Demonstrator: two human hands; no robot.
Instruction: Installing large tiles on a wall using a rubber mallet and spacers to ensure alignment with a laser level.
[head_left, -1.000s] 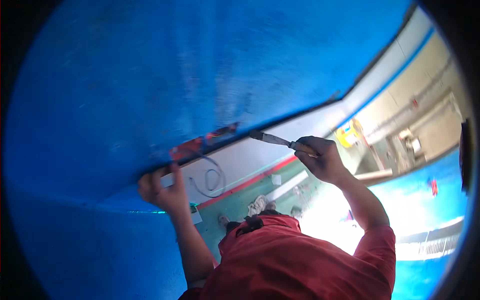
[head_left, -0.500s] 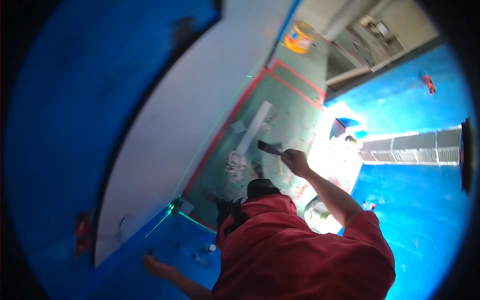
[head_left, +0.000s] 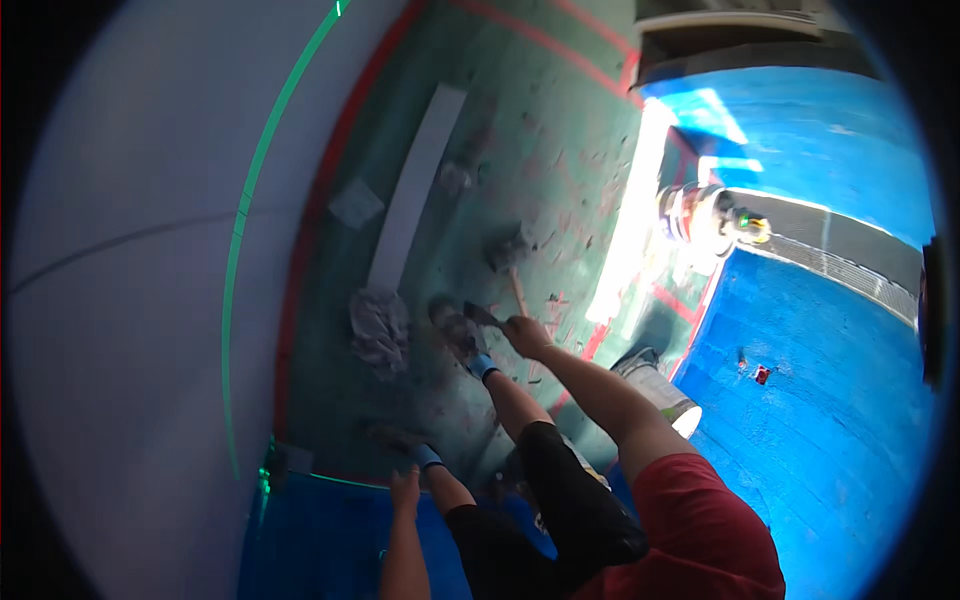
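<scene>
Right hand (head_left: 527, 334) with scraper (head_left: 483, 316) lowered from wall to floor.

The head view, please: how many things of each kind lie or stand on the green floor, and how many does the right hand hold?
Scraper, in the right hand: 1
Crumpled grey rag: 1
Long pale board: 1
Small pale square piece: 1
Wooden-handled tool: 1
Bucket: 1
Total: 6
The left hand holds nothing.

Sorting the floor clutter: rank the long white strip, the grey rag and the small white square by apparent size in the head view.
1. long white strip
2. grey rag
3. small white square
All three lie on the green floor, so the ranking seems fair.
</scene>
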